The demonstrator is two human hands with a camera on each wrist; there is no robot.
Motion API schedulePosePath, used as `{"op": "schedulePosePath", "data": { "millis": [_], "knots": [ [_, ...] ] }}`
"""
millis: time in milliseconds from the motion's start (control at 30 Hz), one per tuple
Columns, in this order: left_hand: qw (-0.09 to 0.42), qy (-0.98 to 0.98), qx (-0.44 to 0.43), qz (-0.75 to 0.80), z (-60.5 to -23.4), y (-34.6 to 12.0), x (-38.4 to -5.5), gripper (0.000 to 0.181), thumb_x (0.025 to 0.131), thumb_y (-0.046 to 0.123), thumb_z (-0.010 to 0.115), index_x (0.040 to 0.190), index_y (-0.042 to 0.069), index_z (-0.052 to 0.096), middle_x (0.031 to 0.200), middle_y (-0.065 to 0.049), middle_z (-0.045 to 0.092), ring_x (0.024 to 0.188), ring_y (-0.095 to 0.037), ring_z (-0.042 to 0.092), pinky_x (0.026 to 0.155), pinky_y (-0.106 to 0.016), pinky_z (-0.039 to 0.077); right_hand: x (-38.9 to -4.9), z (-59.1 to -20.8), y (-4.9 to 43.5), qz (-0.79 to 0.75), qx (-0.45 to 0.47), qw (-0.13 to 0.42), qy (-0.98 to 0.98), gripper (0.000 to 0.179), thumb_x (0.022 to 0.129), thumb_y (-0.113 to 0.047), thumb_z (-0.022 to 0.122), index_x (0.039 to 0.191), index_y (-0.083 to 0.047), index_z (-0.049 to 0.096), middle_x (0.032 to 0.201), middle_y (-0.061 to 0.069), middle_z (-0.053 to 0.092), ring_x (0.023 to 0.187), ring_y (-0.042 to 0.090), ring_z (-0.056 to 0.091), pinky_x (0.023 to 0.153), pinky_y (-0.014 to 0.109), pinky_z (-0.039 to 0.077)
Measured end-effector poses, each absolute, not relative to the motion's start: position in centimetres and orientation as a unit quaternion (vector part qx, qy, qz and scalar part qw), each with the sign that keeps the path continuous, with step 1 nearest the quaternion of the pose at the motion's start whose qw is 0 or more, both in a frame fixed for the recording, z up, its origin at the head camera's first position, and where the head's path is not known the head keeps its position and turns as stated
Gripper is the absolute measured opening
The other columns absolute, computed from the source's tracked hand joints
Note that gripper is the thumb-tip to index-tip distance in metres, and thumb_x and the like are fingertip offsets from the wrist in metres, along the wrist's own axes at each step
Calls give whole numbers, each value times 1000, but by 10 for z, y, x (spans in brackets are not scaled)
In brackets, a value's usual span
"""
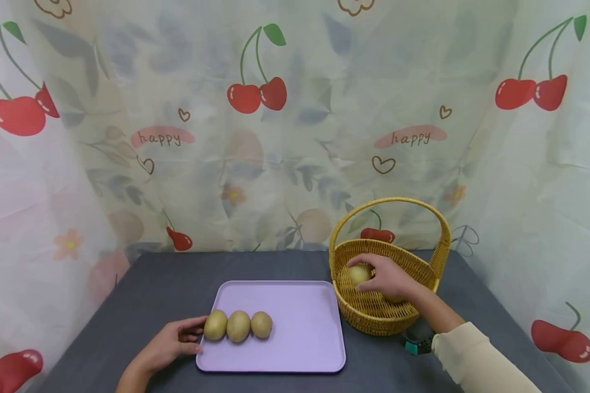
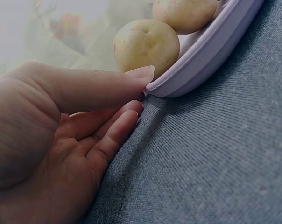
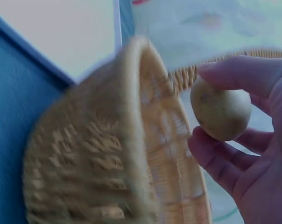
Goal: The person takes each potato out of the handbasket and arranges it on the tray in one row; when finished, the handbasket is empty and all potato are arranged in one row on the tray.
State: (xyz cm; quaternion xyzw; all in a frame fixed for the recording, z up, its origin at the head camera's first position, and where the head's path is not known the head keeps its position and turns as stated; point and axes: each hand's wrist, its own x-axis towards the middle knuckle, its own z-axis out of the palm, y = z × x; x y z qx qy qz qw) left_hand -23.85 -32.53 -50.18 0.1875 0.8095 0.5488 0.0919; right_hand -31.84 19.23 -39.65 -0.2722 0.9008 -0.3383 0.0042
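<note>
My right hand point(image 1: 383, 275) holds a potato point(image 3: 221, 109) between thumb and fingers, over the wicker basket point(image 1: 373, 325). Part of another potato point(image 1: 395, 298) shows inside the basket, mostly hidden by that hand and wrist. On the left, my left hand point(image 1: 169, 343) rests at the left edge of the lilac tray point(image 1: 305, 327), its thumb extended to the rim in the left wrist view. Three potatoes point(image 1: 238, 326) sit in a row on the tray's left half, the leftmost right beside the left fingers.
The basket's tall arched handle point(image 1: 390, 200) rises above its bowl, close to the tray's right edge. A dark grey cloth point(image 1: 177, 289) covers the table. Patterned curtains point(image 1: 295, 136) hang behind and at both sides. A dark device with a teal part point(image 1: 418, 339) is under the right forearm.
</note>
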Motion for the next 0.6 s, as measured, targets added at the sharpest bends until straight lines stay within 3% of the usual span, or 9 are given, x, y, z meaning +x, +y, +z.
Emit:
{"op": "schedulePosePath", "data": {
  "millis": [233,600],
  "knots": [
    [99,809,177,552,-502,-325,-237,65,82,3,75,134,-19,43,127,-34,53,102,-9,58,82,-24,48,-296,-397,166,-403,-286,2,870,51,76,-15,81,123,-12,62,113,9,58,91,24,58,69,33,52],
    [97,812,173,548,-498,-322,-237,66,82,6,76,135,-17,44,130,-33,51,103,-6,57,84,-23,48,-283,-414,119,-424,-345,4,837,55,77,-11,80,128,-14,60,120,1,60,99,19,57,82,40,51]
  ]
}}
